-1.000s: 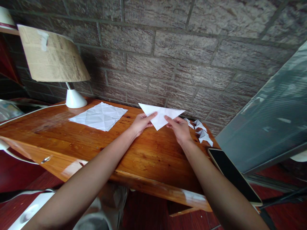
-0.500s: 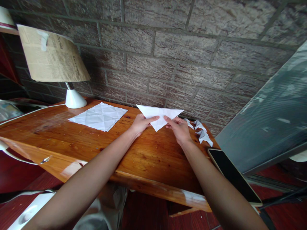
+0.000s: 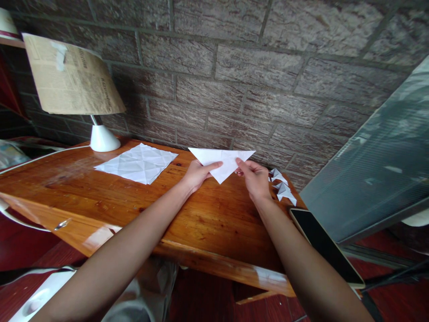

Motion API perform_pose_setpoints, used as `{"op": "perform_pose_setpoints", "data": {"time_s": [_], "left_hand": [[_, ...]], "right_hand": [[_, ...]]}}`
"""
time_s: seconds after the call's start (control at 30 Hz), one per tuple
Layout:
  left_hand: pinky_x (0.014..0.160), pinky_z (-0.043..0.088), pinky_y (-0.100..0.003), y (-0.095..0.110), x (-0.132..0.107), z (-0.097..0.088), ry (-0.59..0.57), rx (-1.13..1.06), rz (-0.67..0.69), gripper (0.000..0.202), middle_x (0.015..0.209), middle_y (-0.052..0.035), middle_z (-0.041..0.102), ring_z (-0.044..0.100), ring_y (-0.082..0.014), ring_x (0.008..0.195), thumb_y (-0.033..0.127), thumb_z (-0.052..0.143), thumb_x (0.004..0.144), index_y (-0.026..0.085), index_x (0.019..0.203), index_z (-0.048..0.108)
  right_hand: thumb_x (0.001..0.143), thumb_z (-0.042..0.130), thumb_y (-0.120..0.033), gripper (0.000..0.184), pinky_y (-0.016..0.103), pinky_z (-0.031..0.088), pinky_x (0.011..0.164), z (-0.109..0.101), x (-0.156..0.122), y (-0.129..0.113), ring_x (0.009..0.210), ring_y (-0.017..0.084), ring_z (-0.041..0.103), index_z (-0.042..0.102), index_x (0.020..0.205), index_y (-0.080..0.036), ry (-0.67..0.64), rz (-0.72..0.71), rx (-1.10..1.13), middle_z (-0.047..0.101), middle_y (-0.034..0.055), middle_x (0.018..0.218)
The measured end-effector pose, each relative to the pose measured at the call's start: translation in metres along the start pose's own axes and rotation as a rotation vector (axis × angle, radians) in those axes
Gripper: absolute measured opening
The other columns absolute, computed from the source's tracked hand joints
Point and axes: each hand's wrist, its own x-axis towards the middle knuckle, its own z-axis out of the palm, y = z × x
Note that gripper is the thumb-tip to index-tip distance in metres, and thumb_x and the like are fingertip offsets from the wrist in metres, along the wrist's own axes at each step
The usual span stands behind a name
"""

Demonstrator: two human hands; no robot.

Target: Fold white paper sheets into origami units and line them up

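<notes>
So the white paper triangle [image 3: 219, 161] is pinched from both sides, long edge up, point down, just above the far part of the desk [image 3: 208, 219]. My left fingers [image 3: 216, 165] are clamped on its left half, same spot as a second ago. What changed is that my right fingers [image 3: 241, 162] slid up the right slope, from near the bottom point to close under the top corner, and they're closed on the paper there. The whole thing also drifted a touch left. I'd say that's me re-gripping to line up or sharpen a fold, nothing new creased yet.

Count: one triangle between my fingers. One creased flat sheet [image 3: 137, 163] well left of my left fingers. A little pile of small folded pieces [image 3: 283, 187] just right of my right fingers, maybe three, but they overlap so I can't tell. One phone [image 3: 323, 246] by my right forearm, and one lamp [image 3: 73, 80] far left.
</notes>
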Motion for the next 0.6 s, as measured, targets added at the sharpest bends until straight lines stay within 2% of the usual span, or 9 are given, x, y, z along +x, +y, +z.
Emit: {"op": "perform_pose_setpoints", "data": {"time_s": [0.2,0.43,0.6], "left_hand": [[0.094,0.054,-0.042,-0.0017,-0.0010,0.0030,0.042,0.003,0.033,0.052,0.107,-0.0108,0.075,0.069,-0.0290,0.103,0.028,0.092,0.048,0.014,0.094,0.073],[0.091,0.055,-0.044,0.0001,-0.0013,0.0026,0.036,0.005,0.041,0.053,0.104,-0.0117,0.075,0.069,-0.0304,0.102,0.030,0.091,0.048,0.013,0.096,0.073],[0.089,0.055,-0.040,-0.0008,-0.0028,0.0032,0.013,0.021,0.025,0.051,0.102,-0.0121,0.076,0.070,-0.0279,0.098,0.037,0.090,0.054,0.013,0.097,0.074]], "right_hand": [[0.069,0.074,-0.058,0.039,0.027,0.048,0.062,0.0010,-0.0001,0.0033,0.058,0.013,0.057,0.066,0.061,-0.020,0.018,-0.057,-0.054,0.068,0.0010,0.062],[0.063,0.081,-0.051,0.033,0.028,0.049,0.066,0.0043,-0.0030,-0.0015,0.066,0.015,0.062,0.071,0.068,-0.020,-0.104,0.042,0.081,0.072,0.0018,0.072],[0.065,0.081,-0.050,0.033,0.028,0.047,0.066,0.0043,-0.0042,-0.0004,0.062,0.013,0.058,0.069,0.061,-0.020,-0.106,0.055,0.070,0.069,0.0014,0.065]]}}
